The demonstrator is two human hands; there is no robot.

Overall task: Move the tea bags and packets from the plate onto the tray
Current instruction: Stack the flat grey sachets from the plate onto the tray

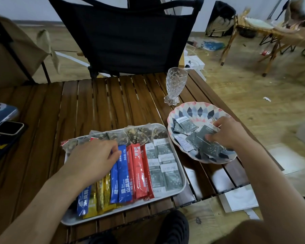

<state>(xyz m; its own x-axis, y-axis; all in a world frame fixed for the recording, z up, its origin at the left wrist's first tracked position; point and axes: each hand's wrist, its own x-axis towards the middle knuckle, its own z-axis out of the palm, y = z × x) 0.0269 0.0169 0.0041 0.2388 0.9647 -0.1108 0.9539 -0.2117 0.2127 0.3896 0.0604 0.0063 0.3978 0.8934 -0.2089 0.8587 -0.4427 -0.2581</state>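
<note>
A person's right hand (225, 133) is pinching one grey packet (206, 133) from the plate (192, 110) at right, best lifted singly toward the tray (69, 218), where the left hand (93, 155) is touching blue sticks (123, 173), grip unclear.

The one head view looks forward and steeply down from the near edge of the table (95, 103), close over it. The tray (70, 217) lies just below centre and the plate (197, 110) at 3 o'clock. A chair (130, 41) stands at 12 o'clock, and the floor (245, 95) stretches off toward 2 o'clock.
</note>
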